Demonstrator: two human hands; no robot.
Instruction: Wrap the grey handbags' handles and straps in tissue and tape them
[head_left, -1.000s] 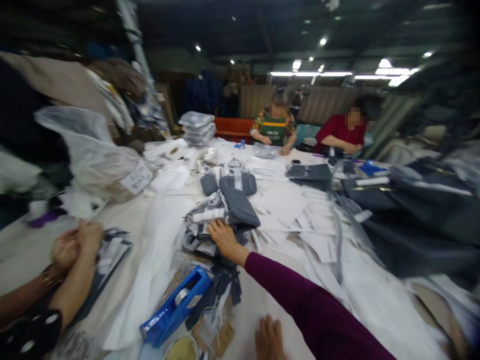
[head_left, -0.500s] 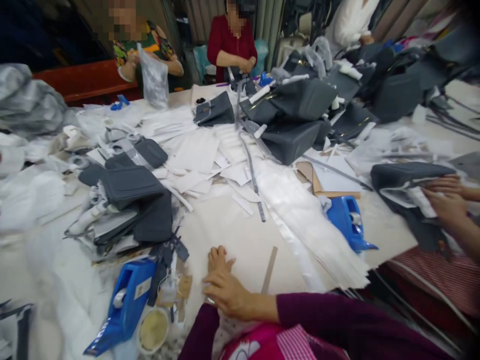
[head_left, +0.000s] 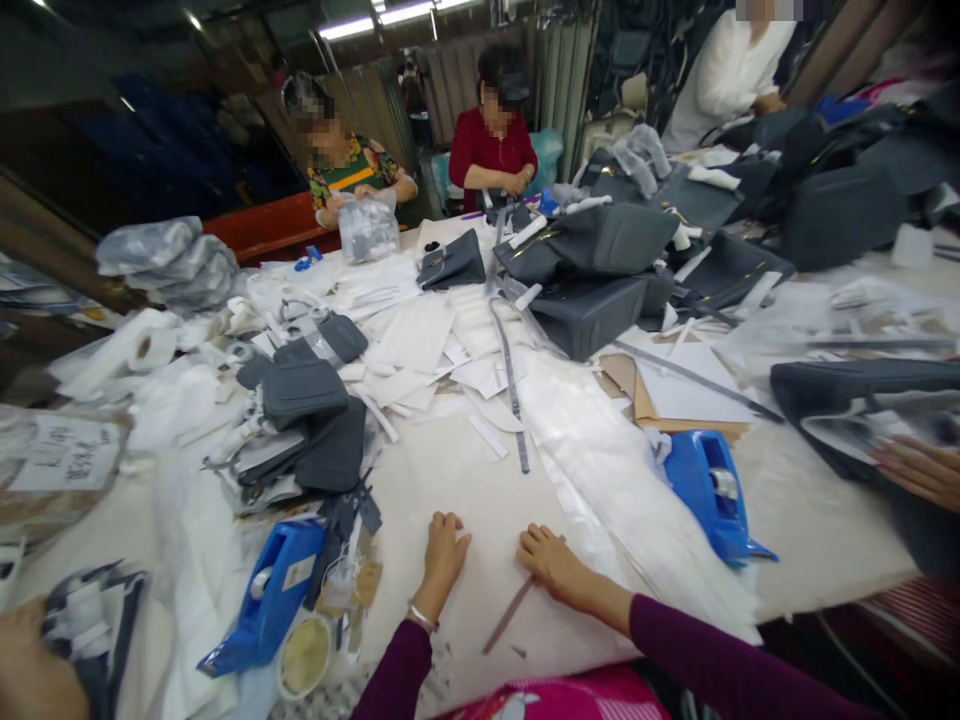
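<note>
My left hand rests on the pale tabletop with bent fingers, thumb a little apart, and nothing visible in it. A bracelet circles that wrist. To its right, my right hand is closed over a narrow grey strip; the fingertips are partly hidden. The strip slants down and left from under the hand, its far tip showing beyond the knuckles. Left of my hands stand a blue tape dispenser and a round tub of yellowish stuff. Cardboard tags lie beside them.
Dark grey bags lie in a left pile and a larger right pile. White foam sheets and another blue tape dispenser lie to the right. A co-worker's hand touches a bag. Several people work around the table.
My hands have come apart; the right moved off the left and onto the grey strip, which now lies at a different slant. The view has tilted up. At the back, a plastic-wrapped item was lowered.
</note>
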